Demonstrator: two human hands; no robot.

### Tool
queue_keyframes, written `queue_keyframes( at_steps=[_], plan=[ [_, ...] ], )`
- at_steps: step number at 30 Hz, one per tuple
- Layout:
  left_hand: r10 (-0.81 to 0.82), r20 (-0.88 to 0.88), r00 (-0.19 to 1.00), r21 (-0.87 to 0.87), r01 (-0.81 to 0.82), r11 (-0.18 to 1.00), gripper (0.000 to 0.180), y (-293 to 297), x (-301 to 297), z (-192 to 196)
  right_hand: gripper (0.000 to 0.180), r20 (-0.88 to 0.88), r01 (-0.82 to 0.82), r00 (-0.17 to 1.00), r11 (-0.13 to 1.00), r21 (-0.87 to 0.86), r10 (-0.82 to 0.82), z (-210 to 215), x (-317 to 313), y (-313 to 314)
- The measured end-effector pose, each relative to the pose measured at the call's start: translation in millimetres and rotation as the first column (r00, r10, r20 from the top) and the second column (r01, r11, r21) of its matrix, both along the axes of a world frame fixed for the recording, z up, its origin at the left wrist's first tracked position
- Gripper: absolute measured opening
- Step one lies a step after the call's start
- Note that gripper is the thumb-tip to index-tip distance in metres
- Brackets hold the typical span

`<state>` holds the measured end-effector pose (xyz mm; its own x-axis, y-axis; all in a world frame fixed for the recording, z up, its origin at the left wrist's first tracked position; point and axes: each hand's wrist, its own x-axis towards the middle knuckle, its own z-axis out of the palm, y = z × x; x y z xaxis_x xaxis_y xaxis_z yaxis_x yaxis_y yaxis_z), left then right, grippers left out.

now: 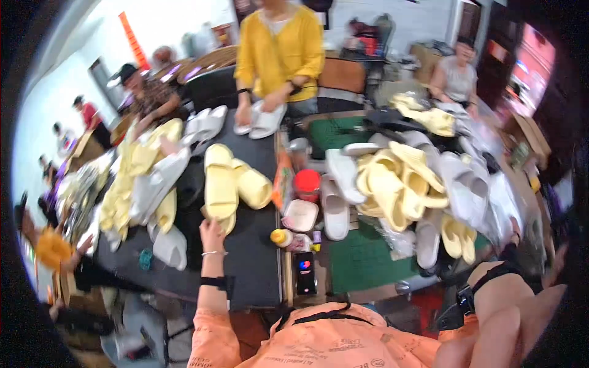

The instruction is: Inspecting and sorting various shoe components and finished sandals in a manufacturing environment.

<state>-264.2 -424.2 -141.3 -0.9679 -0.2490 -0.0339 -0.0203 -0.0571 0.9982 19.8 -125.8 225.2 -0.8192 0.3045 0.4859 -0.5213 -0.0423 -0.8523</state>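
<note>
My left hand (213,236), with a bracelet and a black band on its arm, is at the near end of a pair of pale yellow slippers (221,184) on the dark table. Its fingers are bent around the heel of the nearer slipper, partly hidden by the hand itself. The other slipper (253,185) of the pair leans against it on the right. Far to the right, my right hand (514,228) reaches beside a white plastic bag (504,199) and grey-white slippers (464,184). Blur and the picture's rim hide its fingers.
A pile of yellow slippers (399,184) covers the green mat (359,264). A red-lidded jar (307,184), a phone (305,273) and a yellow-capped bottle (283,238) stand mid-table. Across it, a person in yellow (279,55) handles white slippers (265,121). More slippers and bags (147,178) lie left.
</note>
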Motion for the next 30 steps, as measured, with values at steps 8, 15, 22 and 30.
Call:
queue_keyframes(
  at_steps=[8, 15, 22, 30],
  plan=[
    [-0.067, 0.181, 0.981, 0.507, -0.034, 0.861, 0.031, 30, -68, -22, 0.035, -0.072, 0.259, 0.964, 0.965, 0.036, -0.256, -8, 27, 5],
    [-0.291, -0.36, 0.886, 0.709, 0.463, 0.532, 0.039, 20, -51, -16, 0.035, -0.137, 0.03, 0.99, 0.999, 0.023, -0.026, -22, 13, 3],
    [-0.253, -0.337, 0.907, 0.744, 0.421, 0.519, 0.037, 56, 38, 77, 0.034, -0.27, -0.394, 0.883, 0.919, 0.021, 0.385, -37, -25, 1],
    [-0.328, -0.339, 0.882, 0.744, 0.465, 0.48, 0.035, 92, 116, 103, 0.034, -0.392, -0.684, 0.667, 0.73, 0.015, 0.633, -50, -52, 13]
  ],
)
